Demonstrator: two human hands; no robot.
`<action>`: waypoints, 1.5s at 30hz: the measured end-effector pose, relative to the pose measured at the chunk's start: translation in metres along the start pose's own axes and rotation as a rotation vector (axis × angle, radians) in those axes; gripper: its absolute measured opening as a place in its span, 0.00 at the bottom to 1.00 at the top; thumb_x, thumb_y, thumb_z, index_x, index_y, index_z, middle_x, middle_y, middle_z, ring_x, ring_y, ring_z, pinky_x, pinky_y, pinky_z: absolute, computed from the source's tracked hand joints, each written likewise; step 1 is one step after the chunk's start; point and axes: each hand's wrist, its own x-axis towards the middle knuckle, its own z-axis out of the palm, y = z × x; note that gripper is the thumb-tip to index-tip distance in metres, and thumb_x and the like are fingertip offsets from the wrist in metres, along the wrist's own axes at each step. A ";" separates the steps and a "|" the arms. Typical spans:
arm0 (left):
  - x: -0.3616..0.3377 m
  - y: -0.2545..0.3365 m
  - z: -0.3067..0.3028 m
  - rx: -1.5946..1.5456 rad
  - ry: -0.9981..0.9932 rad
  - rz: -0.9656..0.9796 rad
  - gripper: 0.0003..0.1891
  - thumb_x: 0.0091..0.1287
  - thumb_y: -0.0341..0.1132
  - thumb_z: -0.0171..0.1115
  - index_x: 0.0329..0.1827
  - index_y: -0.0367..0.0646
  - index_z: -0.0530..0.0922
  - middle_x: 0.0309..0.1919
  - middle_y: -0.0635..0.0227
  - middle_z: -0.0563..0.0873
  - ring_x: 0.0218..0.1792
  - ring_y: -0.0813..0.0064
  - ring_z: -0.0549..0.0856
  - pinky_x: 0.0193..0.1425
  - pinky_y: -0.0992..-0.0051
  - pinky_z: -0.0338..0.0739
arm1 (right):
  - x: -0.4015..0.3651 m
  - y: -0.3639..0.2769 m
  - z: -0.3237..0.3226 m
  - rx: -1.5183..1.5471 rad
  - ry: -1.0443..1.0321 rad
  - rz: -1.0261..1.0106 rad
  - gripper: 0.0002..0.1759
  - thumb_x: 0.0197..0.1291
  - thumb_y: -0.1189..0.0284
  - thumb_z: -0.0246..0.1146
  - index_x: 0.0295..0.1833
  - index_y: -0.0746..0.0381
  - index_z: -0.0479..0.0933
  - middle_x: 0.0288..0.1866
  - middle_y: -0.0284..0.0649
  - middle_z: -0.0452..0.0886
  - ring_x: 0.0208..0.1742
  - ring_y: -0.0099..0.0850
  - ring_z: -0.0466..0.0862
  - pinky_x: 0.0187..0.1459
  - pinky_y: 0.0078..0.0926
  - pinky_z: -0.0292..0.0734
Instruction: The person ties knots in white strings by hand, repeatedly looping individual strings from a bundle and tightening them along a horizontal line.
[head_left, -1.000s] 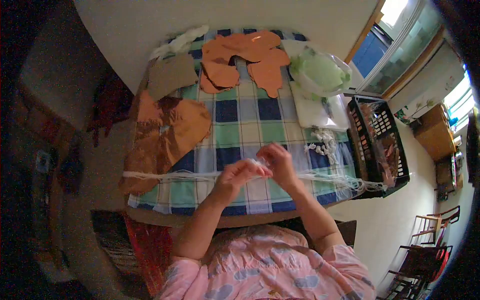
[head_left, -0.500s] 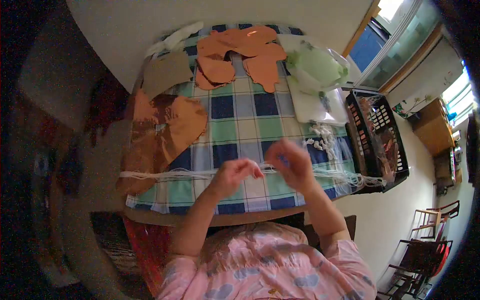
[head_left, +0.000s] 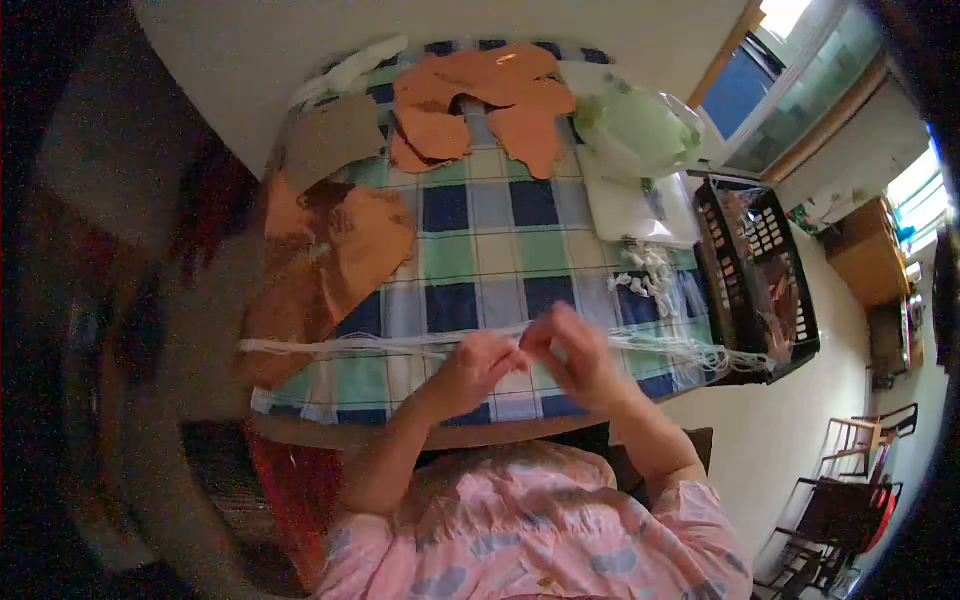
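Note:
My left hand (head_left: 476, 367) and my right hand (head_left: 574, 354) meet above the near part of the table, fingertips pinched close together. Whatever lies between the fingertips is too small to make out. Under and behind them, a long bundle of white strings (head_left: 370, 345) runs sideways across the checked cloth. Its right end fans into loose loops (head_left: 715, 357). Beyond my right hand is a small pile of knotted white pieces (head_left: 655, 275).
Orange cut sheets (head_left: 435, 138) lie at the far side, with more orange sheets (head_left: 360, 245) at the left. A pale green plastic bag (head_left: 640, 125) rests on the far right of the checked tablecloth (head_left: 475, 255). A black crate (head_left: 755, 270) stands off the right edge.
My right hand has come down and in toward my left, so the fingertips now meet. My left hand has shifted slightly right and down.

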 end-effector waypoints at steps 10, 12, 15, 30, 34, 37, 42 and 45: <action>0.011 0.033 -0.006 -0.703 0.505 -0.432 0.11 0.69 0.36 0.52 0.35 0.37 0.77 0.34 0.68 0.83 0.39 0.79 0.80 0.50 0.75 0.73 | -0.014 0.027 0.035 -0.009 0.073 0.155 0.07 0.53 0.81 0.62 0.39 0.65 0.74 0.30 0.41 0.73 0.30 0.37 0.76 0.29 0.28 0.72; 0.011 0.030 -0.002 -0.671 0.503 -0.439 0.09 0.68 0.34 0.52 0.36 0.37 0.76 0.33 0.67 0.83 0.39 0.78 0.81 0.49 0.74 0.74 | -0.012 0.022 0.031 0.004 0.121 0.169 0.08 0.53 0.80 0.62 0.41 0.64 0.74 0.29 0.41 0.73 0.29 0.38 0.76 0.28 0.30 0.71; 0.004 0.020 0.001 -0.338 0.334 -0.351 0.07 0.67 0.32 0.53 0.37 0.36 0.74 0.34 0.61 0.83 0.39 0.71 0.82 0.46 0.72 0.75 | -0.009 0.018 0.026 -0.062 0.061 0.169 0.09 0.53 0.78 0.62 0.42 0.63 0.75 0.31 0.42 0.73 0.31 0.41 0.76 0.31 0.32 0.72; -0.003 0.018 -0.018 -0.561 0.391 -0.491 0.11 0.67 0.34 0.55 0.43 0.36 0.79 0.34 0.65 0.85 0.35 0.79 0.82 0.41 0.74 0.77 | -0.008 0.024 0.011 -0.192 -0.147 -0.048 0.07 0.51 0.78 0.61 0.37 0.63 0.73 0.32 0.42 0.72 0.36 0.42 0.76 0.36 0.34 0.74; 0.001 0.002 -0.016 -0.778 0.368 -0.657 0.10 0.66 0.34 0.56 0.42 0.36 0.80 0.33 0.66 0.84 0.32 0.77 0.82 0.38 0.76 0.76 | -0.006 0.020 0.007 -0.180 -0.162 -0.178 0.06 0.52 0.79 0.61 0.36 0.63 0.73 0.29 0.41 0.73 0.31 0.40 0.75 0.32 0.31 0.72; -0.001 0.010 -0.019 -1.097 0.008 -0.801 0.10 0.65 0.33 0.58 0.43 0.37 0.80 0.34 0.66 0.84 0.31 0.75 0.82 0.37 0.75 0.76 | -0.008 0.025 0.007 -0.070 -0.124 0.005 0.05 0.55 0.76 0.60 0.36 0.63 0.73 0.31 0.39 0.74 0.33 0.37 0.76 0.34 0.30 0.73; -0.013 0.029 -0.013 0.133 0.101 -0.171 0.07 0.59 0.33 0.62 0.38 0.40 0.79 0.35 0.63 0.83 0.34 0.66 0.82 0.39 0.72 0.77 | -0.025 0.037 0.013 0.715 -0.097 0.625 0.06 0.59 0.72 0.60 0.37 0.63 0.73 0.32 0.31 0.76 0.33 0.24 0.75 0.35 0.22 0.72; -0.022 0.032 -0.009 0.323 0.013 0.080 0.05 0.55 0.30 0.64 0.33 0.42 0.79 0.34 0.63 0.82 0.35 0.65 0.82 0.39 0.73 0.77 | -0.035 0.047 0.015 1.068 -0.234 0.803 0.05 0.59 0.73 0.61 0.37 0.62 0.73 0.31 0.29 0.76 0.34 0.18 0.75 0.35 0.18 0.70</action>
